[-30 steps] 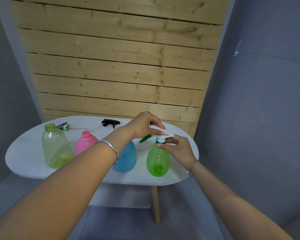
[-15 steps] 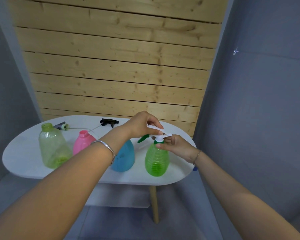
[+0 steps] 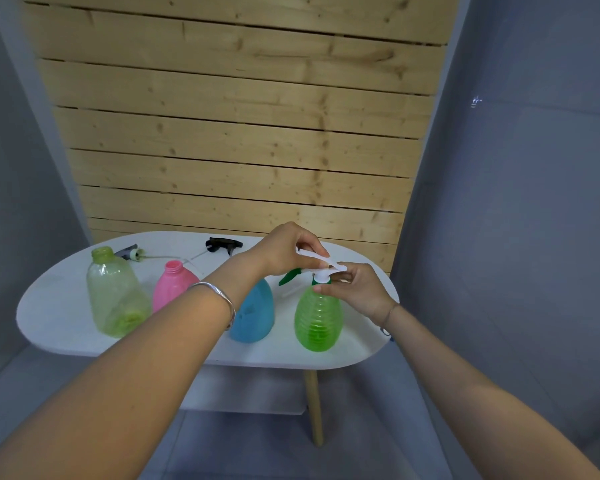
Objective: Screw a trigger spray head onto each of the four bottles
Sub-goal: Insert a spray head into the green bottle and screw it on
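Pine slats back a white table [image 3: 66,306] carrying four bottles. Left hand [image 3: 284,249] pinches the white spray head [image 3: 321,263] from above, seated on the green bottle [image 3: 317,317]; right hand [image 3: 359,289] closes on the collar [image 3: 321,279] below, evidently to turn it. Two heads [image 3: 222,244] lie behind, unfitted.

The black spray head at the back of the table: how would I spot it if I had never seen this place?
Start at the white oval table in front of the wooden slat wall. Behind the row of four bottles, near the far edge, lies the black trigger spray head, beyond the blue bottle. It is all black; the other loose head, to its left, is grey with a pale collar.
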A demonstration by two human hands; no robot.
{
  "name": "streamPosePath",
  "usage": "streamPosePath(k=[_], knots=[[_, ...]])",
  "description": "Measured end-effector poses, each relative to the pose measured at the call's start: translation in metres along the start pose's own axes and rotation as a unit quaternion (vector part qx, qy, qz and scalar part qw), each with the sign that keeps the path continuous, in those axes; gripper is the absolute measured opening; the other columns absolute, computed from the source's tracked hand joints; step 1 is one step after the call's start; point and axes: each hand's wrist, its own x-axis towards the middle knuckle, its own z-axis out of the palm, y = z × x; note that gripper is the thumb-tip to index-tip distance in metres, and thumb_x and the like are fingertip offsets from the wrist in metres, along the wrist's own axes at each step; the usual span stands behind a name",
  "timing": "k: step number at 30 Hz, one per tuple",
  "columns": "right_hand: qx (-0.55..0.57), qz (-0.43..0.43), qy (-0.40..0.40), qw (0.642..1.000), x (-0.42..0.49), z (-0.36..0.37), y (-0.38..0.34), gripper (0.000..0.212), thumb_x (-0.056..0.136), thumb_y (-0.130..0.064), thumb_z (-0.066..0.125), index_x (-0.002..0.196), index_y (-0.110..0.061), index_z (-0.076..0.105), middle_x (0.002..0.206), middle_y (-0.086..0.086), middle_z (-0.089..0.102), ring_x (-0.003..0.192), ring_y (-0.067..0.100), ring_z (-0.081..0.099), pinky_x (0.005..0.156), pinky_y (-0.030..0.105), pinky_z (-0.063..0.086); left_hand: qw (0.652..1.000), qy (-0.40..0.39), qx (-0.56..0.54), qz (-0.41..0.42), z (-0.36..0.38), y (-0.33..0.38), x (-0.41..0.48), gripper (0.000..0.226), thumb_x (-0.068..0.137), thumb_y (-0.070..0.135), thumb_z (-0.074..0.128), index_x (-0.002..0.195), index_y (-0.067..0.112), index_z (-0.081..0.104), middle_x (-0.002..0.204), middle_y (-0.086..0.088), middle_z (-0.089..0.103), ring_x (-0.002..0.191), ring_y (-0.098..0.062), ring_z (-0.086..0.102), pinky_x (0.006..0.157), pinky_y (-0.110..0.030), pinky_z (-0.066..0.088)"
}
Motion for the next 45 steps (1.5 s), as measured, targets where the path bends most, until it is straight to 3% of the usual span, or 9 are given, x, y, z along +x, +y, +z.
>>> streamPosePath(k=[3,8,13,18,24,29,35,41,45], knots=[[-0.040,-0.019,0.018,0.999,0.001,0.007,-0.001,0.034,0.068,-0.013,0.082,0.089,-0.006,0.057,0.086,0.003,0.060,0.079,0.014,0.055,0.078,0.027,0.045,1.000,-0.001,0.003,0.002,0.001,0.001,0.000,0.019,0.075,0.017,0.077,0.093,0.012,0.075,0.071,0.015,0.064,0.060,0.013,0.053,0.055,-0.001,0.036],[0.021,0.053,-0.121,0.991,0.000,-0.014,0.002,0.033,0.078,-0.007,0.073,0.109,-0.018,0.067,0.114,-0.004,0.068,0.113,0.009,0.060,0.101,0.024,0.043,1.000,-0.003,0.007,0.007,0.000,0.000,0.001,0.021,0.076,0.017,0.077,0.095,0.010,0.075,0.071,0.018,0.063,0.062,0.015,0.053,0.055,-0.001,0.035],[-0.013,0.008,0.011,1.000,-0.002,0.004,0.008,0.034,0.070,-0.013,0.081,0.099,-0.014,0.064,0.091,-0.008,0.066,0.089,0.003,0.058,0.083,0.013,0.044,1.000,-0.004,0.005,0.011,0.001,-0.001,0.002,0.019,0.076,0.016,0.077,0.094,0.011,0.075,0.070,0.019,0.063,0.061,0.015,0.054,0.054,-0.001,0.035],[0.051,0.038,-0.104,0.993,0.001,-0.012,0.000,0.035,0.080,-0.008,0.071,0.114,-0.010,0.063,0.107,0.000,0.067,0.100,0.006,0.062,0.094,0.022,0.047,1.000,-0.005,-0.003,0.009,0.001,-0.004,0.002,0.015,0.076,0.016,0.077,0.090,0.015,0.075,0.072,0.017,0.065,0.062,0.012,0.054,0.056,-0.002,0.037],[-0.023,-0.019,-0.001,1.000,0.003,0.005,0.003,0.031,0.073,-0.014,0.078,0.098,-0.002,0.064,0.082,-0.006,0.061,0.070,-0.006,0.054,0.066,0.006,0.041,1.000,-0.002,-0.006,0.008,0.001,-0.005,0.001,0.014,0.076,0.018,0.077,0.090,0.015,0.076,0.073,0.012,0.067,0.061,0.010,0.054,0.055,-0.002,0.038],[0.008,0.024,-0.086,0.996,0.000,-0.016,0.005,0.029,0.078,-0.009,0.073,0.106,-0.018,0.069,0.102,-0.014,0.070,0.099,-0.007,0.061,0.087,0.010,0.046,1.000,0.003,-0.006,0.004,0.002,-0.006,0.002,0.015,0.075,0.019,0.077,0.090,0.017,0.075,0.074,0.011,0.067,0.060,0.009,0.053,0.055,-0.003,0.038],[-0.005,-0.028,0.000,1.000,-0.001,-0.002,0.009,0.023,0.071,-0.008,0.079,0.091,-0.015,0.069,0.068,-0.024,0.067,0.072,-0.013,0.059,0.070,0.001,0.041,1.000,0.010,0.002,0.007,0.003,-0.007,0.002,0.015,0.076,0.019,0.077,0.091,0.018,0.075,0.074,0.015,0.066,0.061,0.012,0.055,0.056,-0.002,0.038],[-0.004,0.016,-0.050,0.999,-0.002,-0.010,0.005,0.031,0.078,-0.014,0.074,0.108,-0.011,0.069,0.113,0.003,0.070,0.103,0.005,0.062,0.090,0.012,0.046,0.999,0.039,0.035,0.001,0.008,-0.006,-0.005,0.030,0.080,0.026,0.073,0.109,0.021,0.070,0.104,0.004,0.070,0.092,-0.009,0.063,0.075,-0.008,0.044],[0.013,0.030,-0.015,0.999,-0.004,-0.011,0.004,0.032,0.077,-0.014,0.075,0.107,-0.011,0.068,0.109,0.004,0.071,0.099,0.007,0.063,0.078,0.005,0.046,0.985,0.171,0.010,0.023,0.031,-0.011,-0.034,0.061,0.087,0.037,0.061,0.141,0.029,0.034,0.138,0.010,0.043,0.111,-0.006,0.050,0.094,-0.021,0.040]])
